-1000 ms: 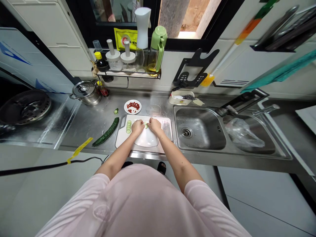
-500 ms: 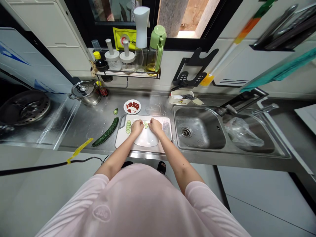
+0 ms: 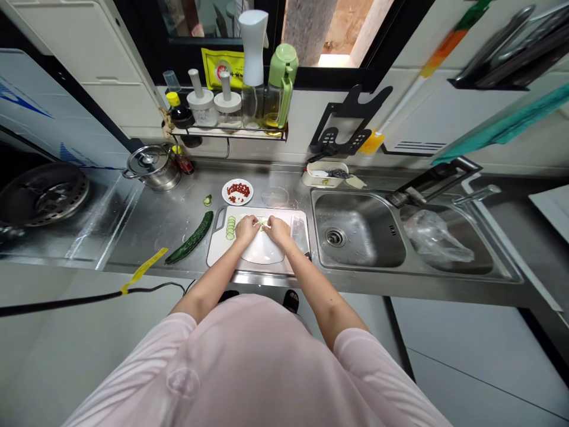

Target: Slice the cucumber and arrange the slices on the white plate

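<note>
Over a white plate, my left hand and my right hand are close together, with fingers pinched on small pale-green cucumber slices. The fingers partly cover these slices. Beneath the plate lies a white cutting board. A short column of overlapping cucumber slices rests on the board, just left of my left hand. On the board's right side, partly behind my right forearm, is what looks like a wide knife blade. A whole dark-green cucumber lies on the counter to the left.
A small dish of chopped red pieces and a cucumber end sit behind the board. The sink is on the right, a lidded pot at back left. Above hangs a shelf with bottles and jars.
My right hand has shifted slightly left, closer to my left hand, and the fingers now cover more of the slices. A dark handle shows beside my right forearm.
</note>
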`<state>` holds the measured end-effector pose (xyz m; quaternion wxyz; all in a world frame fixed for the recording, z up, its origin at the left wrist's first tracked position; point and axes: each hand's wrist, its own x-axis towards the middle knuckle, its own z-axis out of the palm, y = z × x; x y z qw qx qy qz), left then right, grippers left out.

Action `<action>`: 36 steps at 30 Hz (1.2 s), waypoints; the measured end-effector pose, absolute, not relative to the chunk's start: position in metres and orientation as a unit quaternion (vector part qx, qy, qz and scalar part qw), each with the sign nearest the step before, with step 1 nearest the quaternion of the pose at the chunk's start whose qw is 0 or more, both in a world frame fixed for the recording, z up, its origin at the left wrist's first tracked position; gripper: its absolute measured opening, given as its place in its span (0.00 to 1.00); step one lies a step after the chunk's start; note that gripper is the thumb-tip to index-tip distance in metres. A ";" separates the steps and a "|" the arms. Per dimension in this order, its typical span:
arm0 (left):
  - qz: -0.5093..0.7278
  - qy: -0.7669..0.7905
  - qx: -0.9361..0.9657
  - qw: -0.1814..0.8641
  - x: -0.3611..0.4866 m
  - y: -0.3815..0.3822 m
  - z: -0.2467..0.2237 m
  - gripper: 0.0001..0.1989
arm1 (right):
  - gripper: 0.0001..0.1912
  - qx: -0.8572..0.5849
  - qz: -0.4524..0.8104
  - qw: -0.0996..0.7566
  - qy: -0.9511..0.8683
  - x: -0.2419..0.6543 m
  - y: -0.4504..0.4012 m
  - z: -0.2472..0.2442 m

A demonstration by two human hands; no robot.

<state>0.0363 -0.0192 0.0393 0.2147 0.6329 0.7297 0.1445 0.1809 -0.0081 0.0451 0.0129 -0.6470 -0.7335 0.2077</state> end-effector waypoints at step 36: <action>0.151 0.738 0.618 0.223 0.040 -0.019 0.043 0.10 | 0.12 -0.679 0.215 0.029 -0.701 0.184 -0.001 0.044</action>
